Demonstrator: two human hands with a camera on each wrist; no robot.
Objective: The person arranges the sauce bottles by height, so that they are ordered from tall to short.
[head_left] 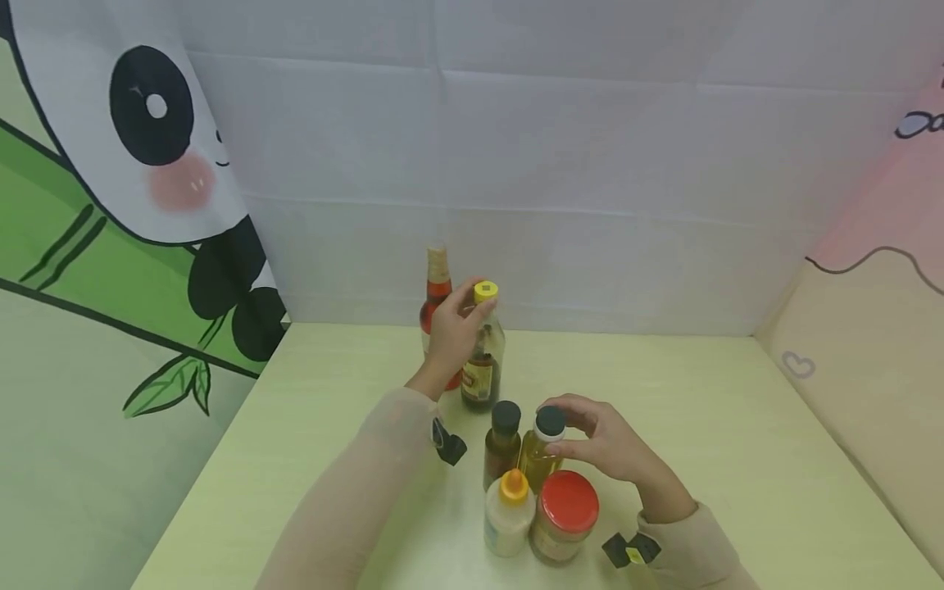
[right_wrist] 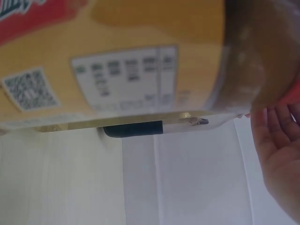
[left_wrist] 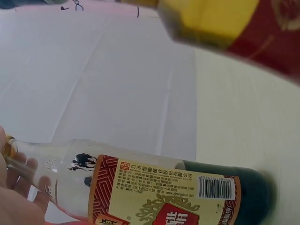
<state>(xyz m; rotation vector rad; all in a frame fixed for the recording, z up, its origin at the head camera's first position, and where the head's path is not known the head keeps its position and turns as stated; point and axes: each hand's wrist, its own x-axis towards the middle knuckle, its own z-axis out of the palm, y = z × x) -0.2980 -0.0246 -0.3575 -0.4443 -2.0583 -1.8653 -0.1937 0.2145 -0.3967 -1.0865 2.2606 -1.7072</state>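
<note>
My left hand (head_left: 455,332) grips the top of a clear glass vinegar bottle (head_left: 481,381), just under its yellow cap. Dark liquid fills its lower part, and its label (left_wrist: 164,192) faces the left wrist view. Nearer me, my right hand (head_left: 608,438) has thumb and fingers around the dark green cap of an oil bottle (head_left: 542,459) with yellow liquid, which stands upright. In the right wrist view the hand (right_wrist: 281,150) shows at the right edge, while a close jar (right_wrist: 197,56) hides the oil bottle's grip point.
A tall red-liquid bottle (head_left: 437,295) stands behind my left hand. Close around the oil bottle are a dark-capped brown bottle (head_left: 503,447), a white bottle with an orange nozzle (head_left: 509,524) and a red-lidded jar (head_left: 566,512). A pale cloth wall (head_left: 590,164) borders the table's back.
</note>
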